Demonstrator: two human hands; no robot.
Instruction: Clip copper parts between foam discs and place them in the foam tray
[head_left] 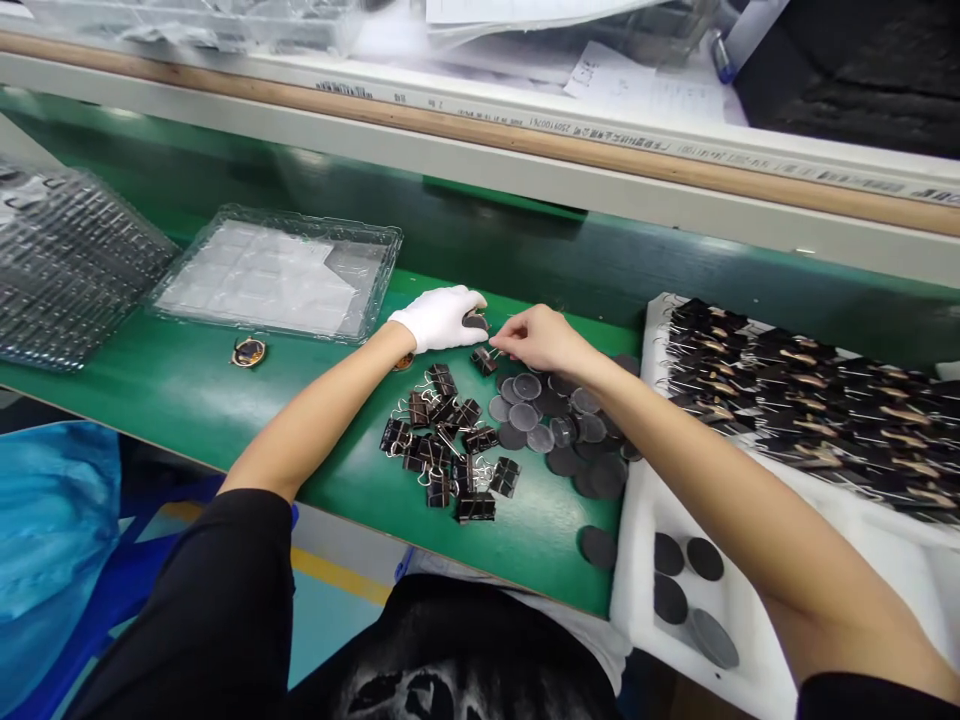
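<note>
My left hand [441, 316], in a white glove, is closed around a dark round disc [475, 321] at the far side of the green table. My bare right hand [541, 340] pinches the wire handle of a black binder clip [485, 359] just beside the disc. A heap of black binder clips [442, 445] lies in front of my hands. To its right sits a scatter of dark grey discs [559, 430].
A clear plastic tray [281, 272] lies at the left, with a stack of clear trays [64, 265] beyond it. A small copper-ringed part [248, 351] sits alone. At right a white foam tray [787, 520] holds rows of clipped parts [810, 400] and loose discs [679, 580].
</note>
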